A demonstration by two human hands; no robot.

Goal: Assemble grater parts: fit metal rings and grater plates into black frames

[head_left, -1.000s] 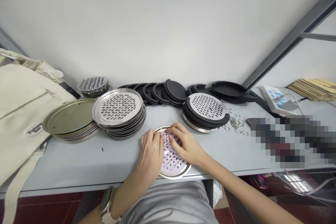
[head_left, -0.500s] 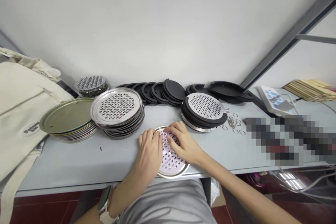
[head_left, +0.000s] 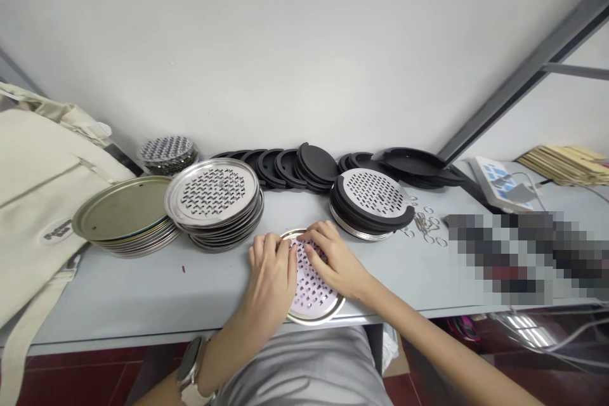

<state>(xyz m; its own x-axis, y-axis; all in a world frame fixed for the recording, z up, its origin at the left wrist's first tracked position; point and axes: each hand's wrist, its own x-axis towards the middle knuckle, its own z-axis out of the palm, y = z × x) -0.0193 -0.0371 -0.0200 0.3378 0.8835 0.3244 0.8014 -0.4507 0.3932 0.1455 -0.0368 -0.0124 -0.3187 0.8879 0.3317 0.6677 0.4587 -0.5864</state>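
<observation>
A round grater disc [head_left: 311, 288] with a pale lilac surface and raised holes lies in a shiny metal rim [head_left: 314, 321] at the table's front edge. Curled over the left side of the disc is my left hand [head_left: 272, 274], its fingers bent and fingertips at the far left edge. My right hand [head_left: 335, 260] grips the far right part, fingers bent down onto the disc with the thumb on its holes. Both hands cover much of the far rim. A stack of black holders with a grater disc [head_left: 375, 193] on top stands just beyond my right hand.
Left of my hands stand stacked metal grater plates [head_left: 213, 193] and olive-coloured round trays [head_left: 124, 208]. Black rings [head_left: 318, 163] line the wall. Small metal rings [head_left: 429, 225] lie at right, near a white box [head_left: 495, 179]. A cream bag [head_left: 35, 203] fills the left edge.
Both hands stay on the grater disc in nearly the same place. The whole view shifts very slightly; nothing is taken up or let go.
</observation>
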